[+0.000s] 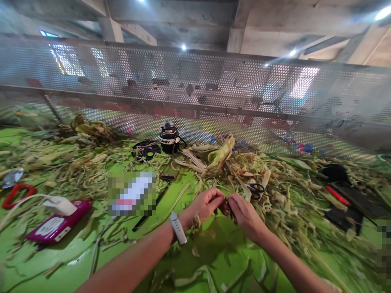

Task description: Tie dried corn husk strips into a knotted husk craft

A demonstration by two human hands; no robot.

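Observation:
My left hand, with a white band on its wrist, and my right hand meet above the green table. Thumbs and fingers are pinched together on both sides of a small, dark reddish thing, mostly hidden by the fingertips, whose kind I cannot make out. Just beyond my right hand, scissors with black handles lie among dry corn husks. A bit of husk clings by my left wrist. Loose pale strips lie on the table under my forearms.
A purple power strip with a white plug and a blurred-out phone-like object lie left. Red-handled scissors lie farther left. A black jug stands before a perforated metal screen. Dark objects lie right.

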